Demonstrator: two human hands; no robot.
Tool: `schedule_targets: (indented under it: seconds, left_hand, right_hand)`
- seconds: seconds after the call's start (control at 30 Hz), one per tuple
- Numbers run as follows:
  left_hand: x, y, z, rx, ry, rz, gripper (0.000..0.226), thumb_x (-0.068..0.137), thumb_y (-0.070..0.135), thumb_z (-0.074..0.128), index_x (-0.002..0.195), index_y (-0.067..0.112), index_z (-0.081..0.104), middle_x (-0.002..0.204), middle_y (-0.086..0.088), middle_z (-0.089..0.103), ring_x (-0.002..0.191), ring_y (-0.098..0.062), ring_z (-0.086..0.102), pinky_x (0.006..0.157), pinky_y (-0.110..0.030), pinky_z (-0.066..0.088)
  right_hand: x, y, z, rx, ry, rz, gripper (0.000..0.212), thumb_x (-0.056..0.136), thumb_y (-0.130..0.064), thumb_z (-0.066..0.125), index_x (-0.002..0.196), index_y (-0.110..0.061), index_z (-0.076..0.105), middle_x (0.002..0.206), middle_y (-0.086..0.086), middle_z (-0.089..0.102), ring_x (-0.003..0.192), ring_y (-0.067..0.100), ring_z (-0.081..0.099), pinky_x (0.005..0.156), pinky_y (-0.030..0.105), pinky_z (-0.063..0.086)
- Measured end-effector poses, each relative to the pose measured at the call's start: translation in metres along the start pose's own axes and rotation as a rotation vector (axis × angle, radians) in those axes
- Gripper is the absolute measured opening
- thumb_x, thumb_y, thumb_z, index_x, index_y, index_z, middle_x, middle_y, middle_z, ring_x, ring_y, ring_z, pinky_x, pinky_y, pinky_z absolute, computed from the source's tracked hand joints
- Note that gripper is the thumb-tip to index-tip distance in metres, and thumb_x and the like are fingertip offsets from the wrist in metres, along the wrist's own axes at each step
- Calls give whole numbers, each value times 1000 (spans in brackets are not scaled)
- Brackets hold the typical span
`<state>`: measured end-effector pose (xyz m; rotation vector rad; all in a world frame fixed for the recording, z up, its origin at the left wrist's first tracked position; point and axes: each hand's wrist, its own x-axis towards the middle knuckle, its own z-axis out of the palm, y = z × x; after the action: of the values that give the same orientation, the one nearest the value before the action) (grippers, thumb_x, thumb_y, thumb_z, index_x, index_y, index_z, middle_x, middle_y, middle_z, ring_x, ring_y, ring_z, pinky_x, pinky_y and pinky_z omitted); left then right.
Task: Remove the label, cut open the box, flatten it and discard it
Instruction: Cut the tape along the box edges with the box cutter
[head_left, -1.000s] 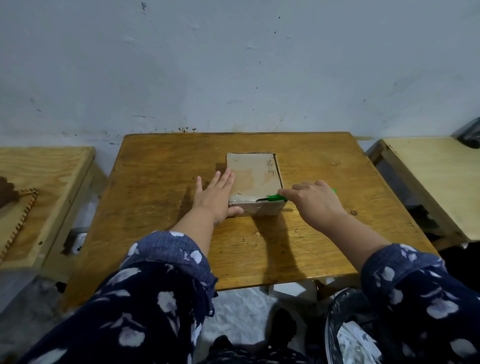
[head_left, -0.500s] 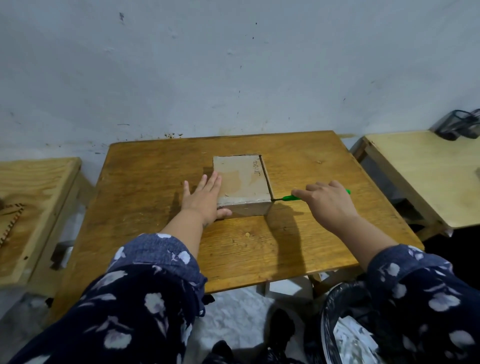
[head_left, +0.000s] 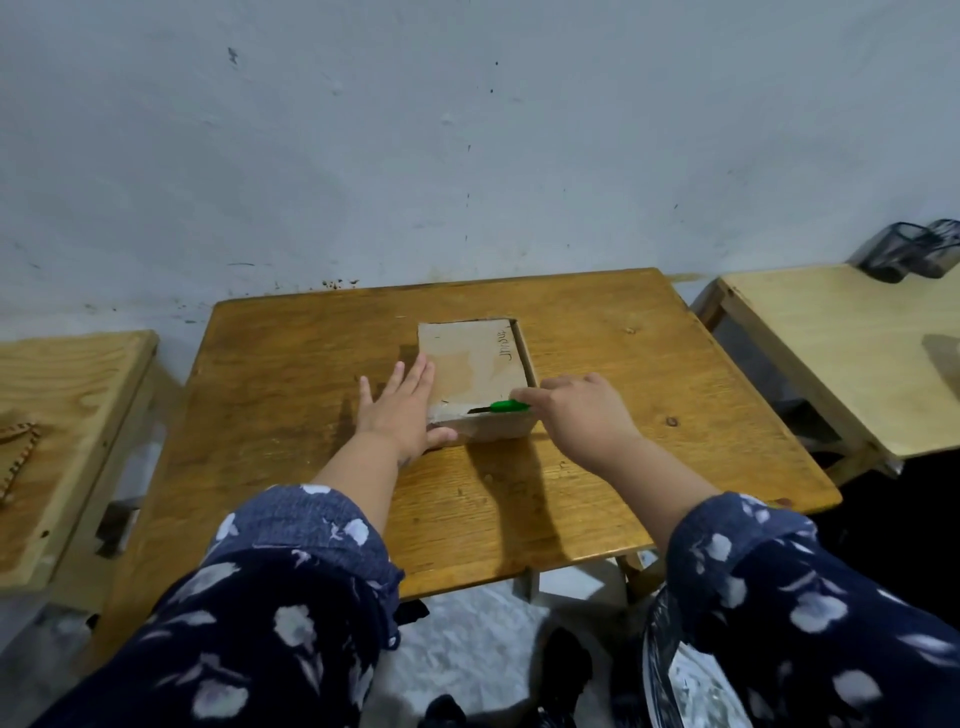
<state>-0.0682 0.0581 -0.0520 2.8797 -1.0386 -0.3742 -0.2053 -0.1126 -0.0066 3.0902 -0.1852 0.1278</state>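
Two hands (head_left: 402, 415) (head_left: 582, 415) against box (head_left: 470, 364)

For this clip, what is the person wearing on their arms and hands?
Both arms wear dark navy sleeves printed with pale, whitish flower-like blotches: the left sleeve and the right sleeve. Each is pushed up, leaving the forearm bare. The left hand and right hand are bare; no gloves, rings or watch show.

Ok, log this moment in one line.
phase: cutting | left hand braces box | right hand holds green cutter at near top edge
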Motion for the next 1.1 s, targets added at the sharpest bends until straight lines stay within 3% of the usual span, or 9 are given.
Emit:
schedule_targets:
  seconds: [0.37,0.57,0.8,0.87,0.97,1.1]
  left_hand:
    - [-1,0,1,-23,16,0,97,86,57,54,152,21,-9,160,5,-14,148,-22,-8,116,-59,-3]
    - [0,-1,-2,-11,-17,12,98,86,59,53,152,20,-10,159,6,-16,147,-22,-9,115,-58,-3]
    - [0,-1,-4,37,-43,15,100,86,66,46,151,18,-13,159,4,-18,147,-20,-12,116,-58,-4]
    - [1,1,-2,47,-40,12,105,81,77,38,151,18,-12,160,3,-18,147,-19,-14,115,-59,-8]
    - [3,7,0,1,3,-10,103,79,83,23,152,17,-8,160,3,-14,146,-17,-16,113,-59,-12]
    - [14,21,-4,-46,112,5,88,88,73,16,153,17,-5,161,1,-10,146,-16,-18,114,-60,-9]
  right_hand:
    - [23,-26,-5,-139,-76,-65,52,93,-16,51,141,-32,38,123,3,59,116,25,52,92,39,36]
    - [10,3,-13,-209,-127,-54,54,94,-14,48,142,-33,36,128,2,58,117,23,50,93,37,35]
    - [-17,58,-11,-222,-164,92,50,95,-14,45,140,-35,39,116,-4,62,108,19,55,89,35,39]
    - [-24,68,-10,-81,-214,191,45,99,-17,41,139,-35,41,115,-2,63,103,21,58,82,35,43]
    - [-22,75,-9,524,-303,501,49,98,-8,39,141,-30,41,110,6,64,89,21,58,69,30,45]
    - [-14,82,-12,1057,-270,706,67,93,11,35,148,-26,27,104,4,62,85,17,54,74,31,41]
